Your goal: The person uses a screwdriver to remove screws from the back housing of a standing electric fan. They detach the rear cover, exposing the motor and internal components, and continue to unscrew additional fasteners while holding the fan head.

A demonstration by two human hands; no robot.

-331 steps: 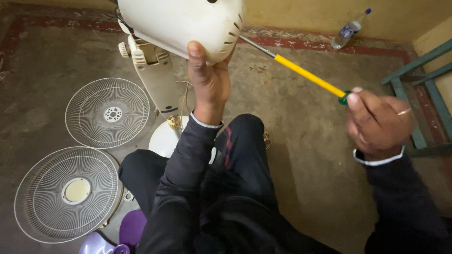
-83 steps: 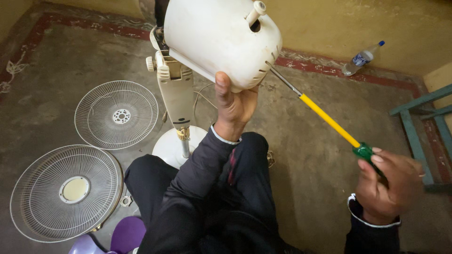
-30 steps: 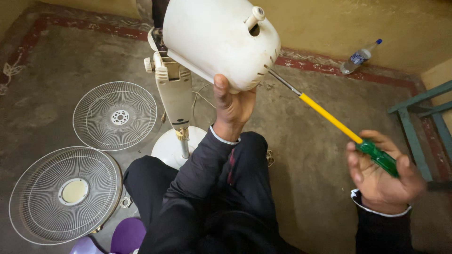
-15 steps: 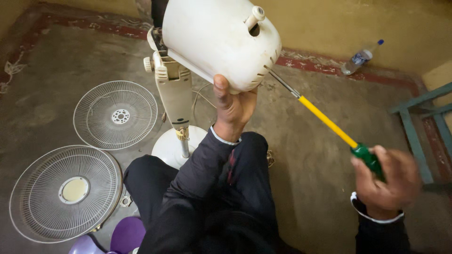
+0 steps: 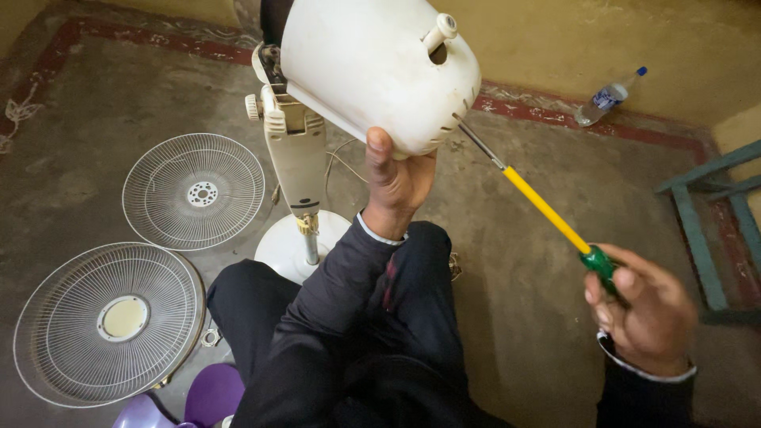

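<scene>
My left hand (image 5: 396,182) cups the underside of a white fan motor housing (image 5: 372,67), which sits atop the fan's cream neck and stand (image 5: 297,162). My right hand (image 5: 646,317) grips the green handle of a long screwdriver (image 5: 547,210) with a yellow shaft. Its metal tip touches the housing's lower right side. A small knob sticks up from the top of the housing.
Two round wire fan grilles lie on the concrete floor at left: one far (image 5: 194,190), one near (image 5: 107,321). The white round fan base (image 5: 277,250) stands by my knee. A purple blade (image 5: 202,400) lies at bottom. A plastic bottle (image 5: 609,97) rests by the wall; a teal frame (image 5: 701,230) stands right.
My right hand has shifted slightly on the screwdriver handle while the tip stays at the housing. The left hand and housing have hardly moved.
</scene>
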